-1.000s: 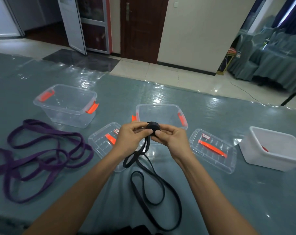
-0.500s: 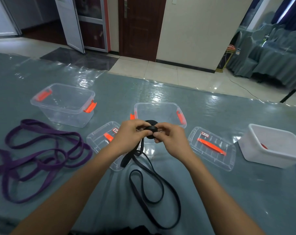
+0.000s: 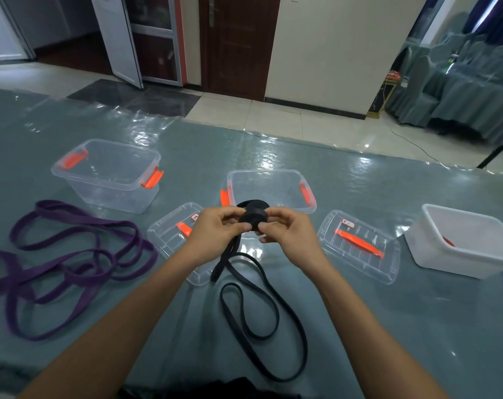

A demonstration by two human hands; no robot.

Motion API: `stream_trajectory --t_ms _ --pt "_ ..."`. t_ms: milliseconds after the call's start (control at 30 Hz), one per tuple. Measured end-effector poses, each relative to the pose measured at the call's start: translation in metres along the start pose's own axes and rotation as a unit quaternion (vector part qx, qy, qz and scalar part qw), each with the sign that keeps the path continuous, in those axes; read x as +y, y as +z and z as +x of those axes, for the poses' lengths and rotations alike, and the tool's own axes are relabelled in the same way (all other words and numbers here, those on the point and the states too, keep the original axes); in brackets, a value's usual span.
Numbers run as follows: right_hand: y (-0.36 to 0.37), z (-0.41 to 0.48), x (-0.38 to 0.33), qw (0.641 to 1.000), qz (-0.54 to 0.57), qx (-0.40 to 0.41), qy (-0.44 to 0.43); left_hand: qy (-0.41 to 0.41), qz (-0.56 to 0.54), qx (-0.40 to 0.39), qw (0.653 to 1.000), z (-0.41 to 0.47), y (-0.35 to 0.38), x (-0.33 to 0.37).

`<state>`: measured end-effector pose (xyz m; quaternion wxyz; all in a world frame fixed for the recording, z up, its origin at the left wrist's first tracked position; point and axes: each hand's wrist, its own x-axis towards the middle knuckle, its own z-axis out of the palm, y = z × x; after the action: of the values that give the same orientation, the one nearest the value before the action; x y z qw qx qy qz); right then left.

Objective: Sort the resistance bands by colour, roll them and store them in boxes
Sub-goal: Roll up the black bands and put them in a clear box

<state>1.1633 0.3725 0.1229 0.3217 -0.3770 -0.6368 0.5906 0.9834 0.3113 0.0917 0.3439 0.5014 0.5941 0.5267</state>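
A black resistance band point(image 3: 254, 218) is partly wound into a small roll held up over the table. My left hand point(image 3: 215, 230) pinches the roll from the left and my right hand point(image 3: 287, 233) pinches it from the right. The band's loose tail point(image 3: 261, 321) hangs down and loops on the table between my forearms. Purple bands point(image 3: 71, 254) lie tangled on the left. Behind my hands stands a clear box with orange clips point(image 3: 273, 180). Another clear box point(image 3: 106, 174) stands at the back left.
Two clear lids with orange handles lie flat, one point(image 3: 169, 234) under my left hand and one point(image 3: 359, 246) to the right. A white tub point(image 3: 460, 240) with something red inside stands at the far right. The table point(image 3: 417, 326) has a shiny grey-green cover.
The roll has grown a little and turned between my fingers. The loose tail on the table has shortened slightly. The view shifted a bit.
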Motion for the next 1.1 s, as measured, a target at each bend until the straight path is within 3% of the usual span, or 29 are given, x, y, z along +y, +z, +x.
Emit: stream_trajectory --t_ms 167,400,500,600,667,733,900,1100 --pt "-0.006 0.0 -0.008 0.989 -0.142 -0.01 -0.048 0.04 0.118 -0.03 0.992 0.0 -0.003 0.006" --pt "-0.01 -0.001 -0.007 0.997 0.02 -0.072 0.009 0.02 -0.035 -0.07 0.997 -0.004 -0.002 0.013" --pt "-0.01 -0.002 -0.005 0.997 0.043 -0.065 0.028 0.009 -0.046 -0.073 0.996 -0.004 -0.002 0.011" --pt "-0.009 -0.001 -0.008 0.987 -0.153 -0.009 -0.047 0.027 0.075 -0.059 0.995 -0.003 -0.003 0.01" --pt "-0.01 -0.001 -0.01 0.939 -0.324 -0.005 -0.116 0.058 0.165 -0.064 0.982 0.0 -0.003 0.012" --pt "-0.01 -0.001 -0.013 0.92 -0.369 -0.023 -0.132 0.068 0.204 -0.067 0.974 0.001 -0.003 0.014" --pt "-0.009 -0.004 -0.018 0.992 -0.109 0.025 -0.065 0.046 0.027 0.011 0.998 -0.002 0.004 0.016" --pt "0.001 -0.004 -0.012 0.992 0.113 0.057 -0.008 0.039 -0.096 0.071 0.992 -0.012 0.017 0.014"
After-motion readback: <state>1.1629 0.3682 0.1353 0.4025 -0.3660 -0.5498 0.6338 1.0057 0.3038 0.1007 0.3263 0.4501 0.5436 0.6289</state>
